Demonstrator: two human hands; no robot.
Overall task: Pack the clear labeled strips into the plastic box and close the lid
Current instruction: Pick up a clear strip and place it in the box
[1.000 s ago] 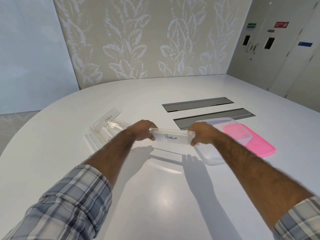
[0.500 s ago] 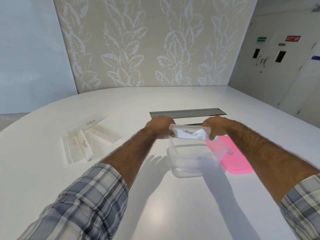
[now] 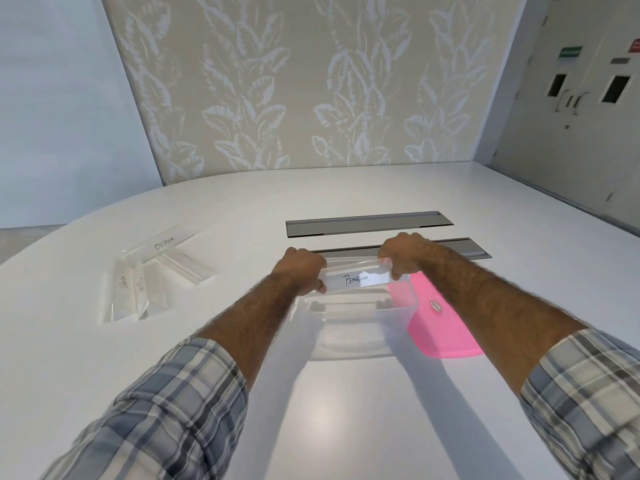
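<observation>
Both hands, left hand and right hand, had carried the PENGUIN strip from the table over the plastic box, each grip clamped on one end; placing seemed next.

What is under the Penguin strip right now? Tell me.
The open clear plastic box sits below the Penguin strip, which the left hand and right hand hold by its ends. The box looks empty, though the strip hides its far part.

White table: clear box, pink lid, perhaps four loose strips.
</observation>
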